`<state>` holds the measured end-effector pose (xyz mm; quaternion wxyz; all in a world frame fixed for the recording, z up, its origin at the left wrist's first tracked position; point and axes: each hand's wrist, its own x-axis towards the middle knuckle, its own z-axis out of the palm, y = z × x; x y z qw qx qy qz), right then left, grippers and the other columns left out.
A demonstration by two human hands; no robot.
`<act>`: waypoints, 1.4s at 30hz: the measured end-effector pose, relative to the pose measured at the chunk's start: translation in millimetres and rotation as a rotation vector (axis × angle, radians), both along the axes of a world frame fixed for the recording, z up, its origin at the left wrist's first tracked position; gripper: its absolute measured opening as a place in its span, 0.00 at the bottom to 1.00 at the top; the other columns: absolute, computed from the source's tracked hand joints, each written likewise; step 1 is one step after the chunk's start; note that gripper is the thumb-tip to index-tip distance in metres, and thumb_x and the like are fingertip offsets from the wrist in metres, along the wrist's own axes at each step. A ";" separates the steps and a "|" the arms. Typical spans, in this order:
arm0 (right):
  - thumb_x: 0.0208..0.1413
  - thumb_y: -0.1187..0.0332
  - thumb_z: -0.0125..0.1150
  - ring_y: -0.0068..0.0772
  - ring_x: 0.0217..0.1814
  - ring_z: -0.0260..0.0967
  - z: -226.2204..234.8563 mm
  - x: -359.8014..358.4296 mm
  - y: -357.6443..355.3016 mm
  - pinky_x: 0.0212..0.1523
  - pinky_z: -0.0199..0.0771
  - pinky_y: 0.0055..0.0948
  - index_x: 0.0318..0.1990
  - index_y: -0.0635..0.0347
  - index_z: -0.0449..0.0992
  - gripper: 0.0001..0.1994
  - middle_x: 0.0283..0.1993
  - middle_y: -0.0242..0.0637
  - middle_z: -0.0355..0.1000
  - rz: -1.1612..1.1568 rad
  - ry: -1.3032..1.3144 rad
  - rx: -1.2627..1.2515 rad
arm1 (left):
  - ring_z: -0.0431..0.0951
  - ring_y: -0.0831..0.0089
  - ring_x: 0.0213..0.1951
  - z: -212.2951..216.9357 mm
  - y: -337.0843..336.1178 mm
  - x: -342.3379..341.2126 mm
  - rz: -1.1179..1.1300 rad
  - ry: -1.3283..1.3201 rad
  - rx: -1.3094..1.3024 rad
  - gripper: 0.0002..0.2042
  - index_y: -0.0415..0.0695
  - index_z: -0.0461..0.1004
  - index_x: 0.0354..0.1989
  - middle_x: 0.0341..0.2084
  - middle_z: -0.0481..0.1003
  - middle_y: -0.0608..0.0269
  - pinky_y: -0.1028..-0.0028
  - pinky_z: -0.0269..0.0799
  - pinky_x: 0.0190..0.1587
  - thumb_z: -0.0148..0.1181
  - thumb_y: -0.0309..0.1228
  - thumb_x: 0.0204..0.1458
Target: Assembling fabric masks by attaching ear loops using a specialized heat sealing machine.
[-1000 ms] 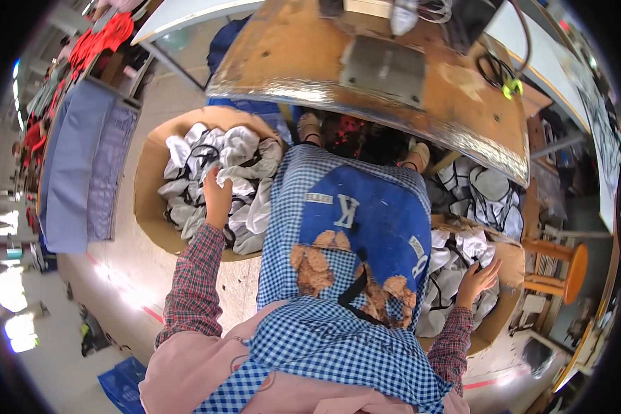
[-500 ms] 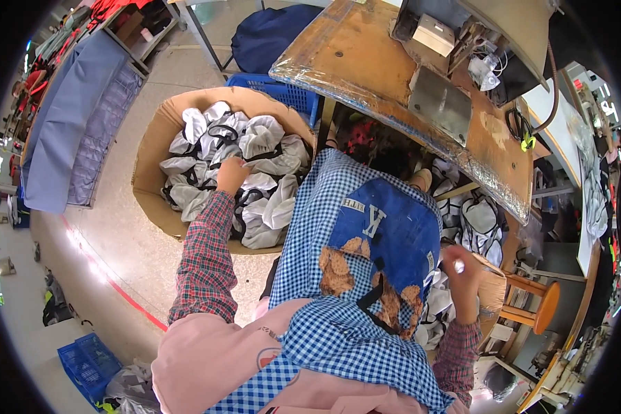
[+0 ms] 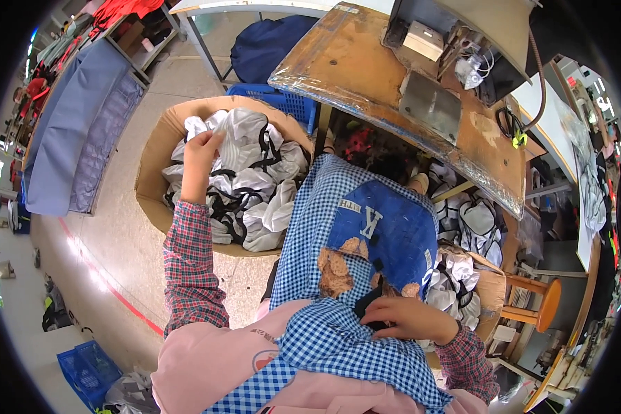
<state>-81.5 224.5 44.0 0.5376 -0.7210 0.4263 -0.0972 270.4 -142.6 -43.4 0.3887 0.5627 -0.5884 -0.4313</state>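
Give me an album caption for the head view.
Left hand pinching white fabric at a filled cardboard box, right hand over a blue-checked apron.

The left hand [image 3: 199, 153] pinches a white fabric piece [image 3: 243, 130] with black edging, above similar pieces [image 3: 279, 207] in a cardboard carton [image 3: 150, 169]. The right hand [image 3: 414, 319] is positioned over the checked apron [image 3: 300, 238], beside a black strip [image 3: 368, 301].

Wood and steel on the workshop floor — a scuffed worktable [image 3: 352, 72] carries a dark metal plate [image 3: 431, 105].
A navy cloth bundle [image 3: 269, 50] lies near a blue crate [image 3: 293, 105]; an orange stool [image 3: 548, 305] stands at right — a red line [image 3: 125, 302] crosses the floor at left.
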 end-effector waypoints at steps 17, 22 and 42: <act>0.55 0.64 0.62 0.36 0.39 0.73 -3.6 -6.6 -43.9 0.39 0.72 0.32 0.43 0.56 0.75 0.10 0.37 0.36 0.74 -0.128 -0.013 -0.172 | 0.80 0.78 0.35 72.4 69.0 -72.6 -0.240 0.640 0.304 0.10 0.41 0.76 0.43 0.36 0.80 0.65 0.76 0.75 0.38 0.60 0.32 0.57; 0.56 0.61 0.63 0.44 0.48 0.75 7.7 16.5 -93.7 0.47 0.74 0.35 0.53 0.65 0.70 0.22 0.43 0.50 0.76 -0.799 -0.015 -0.598 | 0.81 0.76 0.34 87.2 100.0 -96.8 -0.343 0.727 0.373 0.10 0.38 0.75 0.45 0.36 0.80 0.62 0.76 0.79 0.38 0.59 0.29 0.57; 0.58 0.71 0.59 0.42 0.32 0.75 8.4 3.1 -103.7 0.32 0.73 0.30 0.42 0.63 0.76 0.07 0.33 0.44 0.76 -0.877 -0.102 -0.568 | 0.53 0.50 0.68 134.9 150.6 -169.6 -0.715 -0.518 -0.873 0.31 0.43 0.70 0.56 0.63 0.61 0.52 0.50 0.46 0.67 0.68 0.44 0.45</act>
